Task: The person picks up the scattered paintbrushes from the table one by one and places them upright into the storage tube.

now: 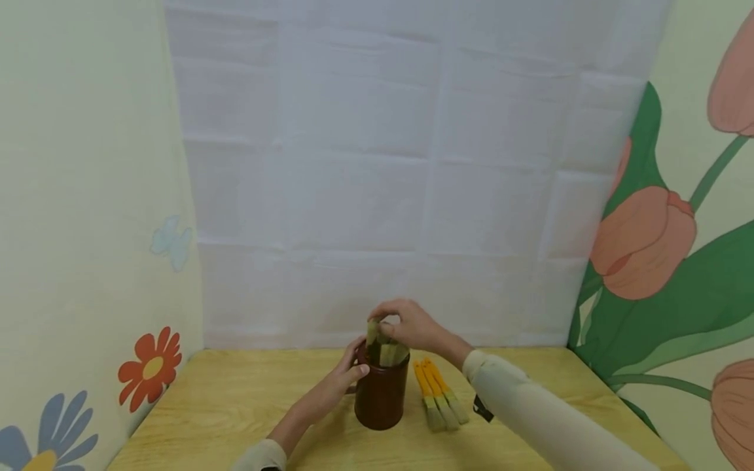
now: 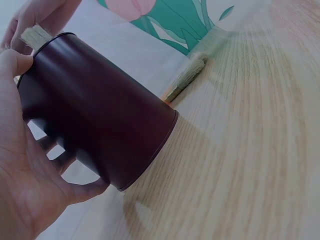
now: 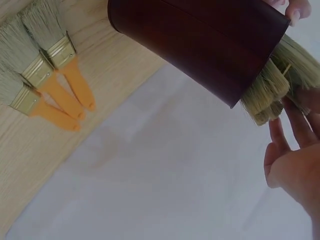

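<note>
A dark brown cylindrical holder (image 1: 379,399) stands near the middle of the table. My left hand (image 1: 337,387) grips it from the left, with the thumb near the rim and the fingers around the side. Several paintbrushes stand bristles-up in the holder; their pale bristles (image 3: 264,92) stick out over the rim, and their handles are hidden inside. Over the opening, my right hand (image 1: 410,325) pinches a paintbrush (image 1: 372,332) by its bristle end. Three flat paintbrushes with orange handles (image 3: 62,95) lie side by side on the table, right of the holder.
The wood-grain table (image 1: 235,399) ends at a creased white backdrop (image 1: 365,163). Flower-printed panels flank it, with a red flower (image 1: 152,367) at left and pink tulips (image 1: 645,242) at right. A small black item (image 1: 483,409) shows beside my right sleeve.
</note>
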Motion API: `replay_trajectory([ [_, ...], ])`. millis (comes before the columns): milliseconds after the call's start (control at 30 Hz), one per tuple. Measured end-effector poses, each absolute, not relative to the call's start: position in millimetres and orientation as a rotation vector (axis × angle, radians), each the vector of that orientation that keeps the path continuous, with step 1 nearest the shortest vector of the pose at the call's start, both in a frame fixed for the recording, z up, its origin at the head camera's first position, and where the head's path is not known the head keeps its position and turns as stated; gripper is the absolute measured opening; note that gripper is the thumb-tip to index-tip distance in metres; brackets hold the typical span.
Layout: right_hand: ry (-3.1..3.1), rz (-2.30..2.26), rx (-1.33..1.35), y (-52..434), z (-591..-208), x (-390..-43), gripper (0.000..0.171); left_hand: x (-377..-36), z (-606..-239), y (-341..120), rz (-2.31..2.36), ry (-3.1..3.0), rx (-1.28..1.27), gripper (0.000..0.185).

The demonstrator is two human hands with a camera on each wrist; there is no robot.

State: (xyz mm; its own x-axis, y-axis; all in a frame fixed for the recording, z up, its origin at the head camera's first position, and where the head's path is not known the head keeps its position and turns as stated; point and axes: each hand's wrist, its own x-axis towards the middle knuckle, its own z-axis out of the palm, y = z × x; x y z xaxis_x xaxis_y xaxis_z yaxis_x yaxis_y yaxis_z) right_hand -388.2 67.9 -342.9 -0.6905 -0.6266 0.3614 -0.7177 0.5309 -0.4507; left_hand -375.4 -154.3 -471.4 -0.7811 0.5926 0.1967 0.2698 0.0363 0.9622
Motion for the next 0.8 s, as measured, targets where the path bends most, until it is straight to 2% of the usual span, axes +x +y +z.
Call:
replay_trajectory([
  [267, -2.643, 0.922, 1.202, 78.9, -339.1, -376.5, 0.038, -373.4, -474.6, -154.5, 1.832, 2.072, 0.918, 0.065],
  [400, -2.637, 0.939, 1.144, 91.4, -335.9, -370.5, 0.041, -374.3, -473.7, -153.5, 1.844, 2.042, 0.913, 0.065],
  [567, -2.526, 0.939, 1.042, 110.6, -340.6, -367.7, 0.032, -374.8, -471.5, -154.0, 1.847, 2.04, 0.912, 0.066],
  [800, -2.458, 0.913, 0.878, 141.4, -371.8, -365.5, 0.022, -373.6, -469.2, -153.1, 1.854, 2.042, 0.9, 0.063],
])
